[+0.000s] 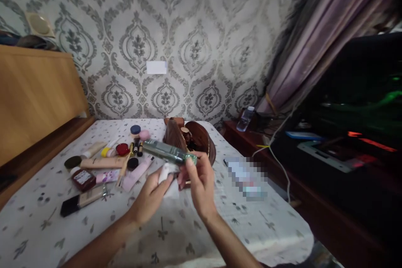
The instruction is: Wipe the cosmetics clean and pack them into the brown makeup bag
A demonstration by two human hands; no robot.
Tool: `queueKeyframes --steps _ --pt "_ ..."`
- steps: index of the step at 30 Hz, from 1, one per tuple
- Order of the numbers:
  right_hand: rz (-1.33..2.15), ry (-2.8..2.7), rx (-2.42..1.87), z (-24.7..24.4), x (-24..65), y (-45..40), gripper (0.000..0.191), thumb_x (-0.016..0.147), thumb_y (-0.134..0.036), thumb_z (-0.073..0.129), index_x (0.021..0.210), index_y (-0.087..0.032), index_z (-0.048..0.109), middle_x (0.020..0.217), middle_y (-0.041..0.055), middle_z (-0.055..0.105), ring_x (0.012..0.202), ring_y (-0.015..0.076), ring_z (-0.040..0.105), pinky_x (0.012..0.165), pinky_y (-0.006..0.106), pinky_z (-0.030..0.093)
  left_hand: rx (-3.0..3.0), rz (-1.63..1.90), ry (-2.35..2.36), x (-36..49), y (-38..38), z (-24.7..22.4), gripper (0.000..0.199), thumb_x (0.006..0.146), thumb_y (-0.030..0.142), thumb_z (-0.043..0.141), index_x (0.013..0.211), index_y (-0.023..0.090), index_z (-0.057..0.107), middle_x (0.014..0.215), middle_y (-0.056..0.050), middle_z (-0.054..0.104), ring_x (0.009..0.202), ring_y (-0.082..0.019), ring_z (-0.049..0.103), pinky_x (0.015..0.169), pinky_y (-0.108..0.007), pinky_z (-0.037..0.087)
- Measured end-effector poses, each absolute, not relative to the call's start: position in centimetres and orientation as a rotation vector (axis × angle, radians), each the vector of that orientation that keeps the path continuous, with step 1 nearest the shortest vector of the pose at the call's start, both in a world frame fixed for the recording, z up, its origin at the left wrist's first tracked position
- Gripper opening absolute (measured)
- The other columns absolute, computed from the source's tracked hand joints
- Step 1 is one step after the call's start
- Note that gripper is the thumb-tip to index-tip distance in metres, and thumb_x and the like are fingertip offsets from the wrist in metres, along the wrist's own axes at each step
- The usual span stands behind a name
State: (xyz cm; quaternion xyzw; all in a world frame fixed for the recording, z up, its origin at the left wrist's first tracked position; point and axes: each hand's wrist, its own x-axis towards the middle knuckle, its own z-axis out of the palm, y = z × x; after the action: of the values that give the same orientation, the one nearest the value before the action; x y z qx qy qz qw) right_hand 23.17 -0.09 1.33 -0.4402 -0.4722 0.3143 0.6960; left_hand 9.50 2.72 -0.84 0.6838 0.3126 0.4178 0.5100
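My right hand (201,182) grips a dark green, see-through tube (166,150) near its right end, and the tube tilts up to the left above the surface. A crumpled white wipe or tissue (171,186) is pinched in my left hand (153,192), just below the tube. Behind both hands a brown bag (174,136) sits unzipped, with a gold-capped item (185,132) inside. To the left lie a pink tube (136,174), a beige tube (103,163), a dark red bottle (83,179) and a foundation bottle with a black cap (84,199).
More cosmetics cluster at the left, among them a blue-lidded jar (135,130) and a red jar (122,149). A blurred-out phone-like object (245,176) lies right. Beyond the edge stand a plastic bottle (245,119), a white cable (284,169) and a dark monitor (354,92).
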Motion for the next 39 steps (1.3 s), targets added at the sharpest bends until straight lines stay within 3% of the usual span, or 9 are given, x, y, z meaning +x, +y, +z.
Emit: queueKeyframes --steps 3,6,13,18,23,31,39 --pt "0.521 -1.114 -0.957 4.2 26.6 0.9 0.029 0.094 -0.051 0.056 0.098 -0.023 0.049 0.054 -0.0081 0.053 0.041 0.0101 0.051 0.043 0.022 0.044 2.025 0.991 0.760 10.3 5.3 2.5 0.028 0.094 0.024 0.048 0.114 0.022 0.068 0.113 -0.006 0.070 0.109 -0.026 0.064 0.095 -0.036 0.052" --pt "0.292 -1.156 -0.981 6.8 30.3 2.7 0.029 0.092 -0.050 0.059 0.097 -0.023 0.049 0.060 -0.0066 0.055 0.046 0.0116 0.056 0.044 0.023 0.044 2.469 1.035 0.843 12.0 8.7 5.0 0.042 0.089 0.009 0.044 0.125 0.022 0.062 0.119 -0.008 0.066 0.114 -0.025 0.062 0.099 -0.038 0.050" --pt "-0.008 -1.496 -1.194 9.6 36.0 8.7 0.018 0.095 -0.041 0.051 0.098 -0.023 0.052 0.065 -0.0037 0.055 0.056 0.0151 0.058 0.058 0.027 0.043 3.140 0.754 0.991 16.1 14.0 6.7 0.041 0.101 0.036 0.046 0.133 0.014 0.057 0.125 -0.013 0.066 0.111 -0.030 0.062 0.090 -0.044 0.054" --pt "-0.126 -1.743 -1.316 9.4 37.4 12.8 0.021 0.096 -0.033 0.047 0.106 -0.017 0.057 0.072 0.0016 0.061 0.070 0.0198 0.059 0.070 0.029 0.041 3.277 0.645 0.972 16.5 14.6 6.3 0.033 0.101 0.034 0.043 0.105 0.017 0.071 0.113 -0.010 0.071 0.098 -0.028 0.063 0.083 -0.042 0.053" --pt "-0.166 -1.909 -1.383 8.9 38.2 16.2 0.026 0.098 -0.032 0.044 0.111 -0.014 0.057 0.079 0.0048 0.065 0.073 0.0204 0.056 0.073 0.030 0.039 3.277 0.765 0.942 15.4 14.5 5.7 0.035 0.102 0.035 0.041 0.118 0.019 0.068 0.116 -0.007 0.072 0.094 -0.026 0.062 0.079 -0.041 0.053" --pt "-0.097 -2.136 -1.309 8.5 38.0 19.2 0.023 0.098 -0.030 0.047 0.110 -0.013 0.056 0.080 0.0053 0.065 0.074 0.0207 0.056 0.073 0.030 0.039 3.154 0.885 0.876 14.4 14.6 4.8 0.035 0.100 0.034 0.048 0.132 0.024 0.060 0.125 -0.004 0.071 0.109 -0.026 0.066 0.104 -0.050 0.046" --pt "0.007 -2.175 -1.321 7.8 37.3 19.6 0.021 0.098 -0.030 0.048 0.108 -0.014 0.058 0.081 0.0054 0.064 0.071 0.0196 0.054 0.070 0.029 0.038 3.123 0.885 0.923 14.2 14.7 4.4 0.036 0.100 0.035 0.048 0.133 0.028 0.059 0.125 -0.002 0.071 0.112 -0.026 0.067 0.107 -0.051 0.043"
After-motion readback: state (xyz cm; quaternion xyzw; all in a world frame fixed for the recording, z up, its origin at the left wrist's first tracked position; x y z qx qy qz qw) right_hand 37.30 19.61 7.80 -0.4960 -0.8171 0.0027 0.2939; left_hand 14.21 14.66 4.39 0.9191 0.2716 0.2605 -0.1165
